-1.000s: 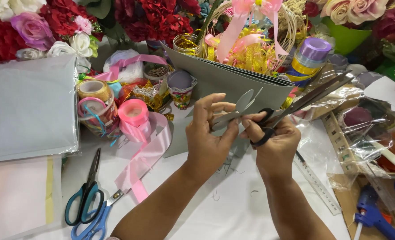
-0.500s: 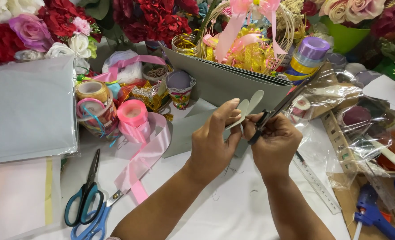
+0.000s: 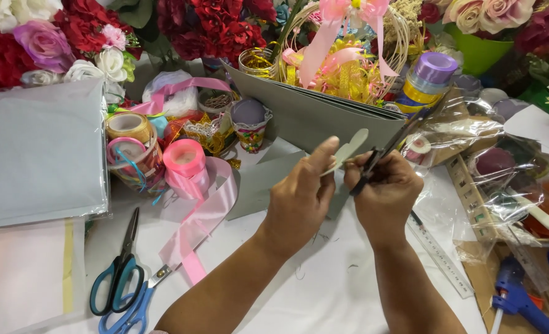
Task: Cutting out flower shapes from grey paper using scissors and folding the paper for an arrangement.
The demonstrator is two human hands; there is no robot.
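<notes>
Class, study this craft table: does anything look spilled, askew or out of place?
The pink ribbon has unrolled from its spool and trails loose across the table toward the blue-handled scissors. Small trimmings lie scattered below the hands. Nothing looks damaged.

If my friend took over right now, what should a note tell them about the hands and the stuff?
Left hand: pinches a small pale paper shape between thumb and fingers.
Right hand: grips black scissors, blades at the shape's edge, pointing up and right.
Nearby: grey paper sheets stand behind the hands; spare teal scissors lie at lower left, a pink ribbon roll beside them.
Done: the shape has a rounded top.
Left: I cannot tell how much edge remains uncut.
</notes>
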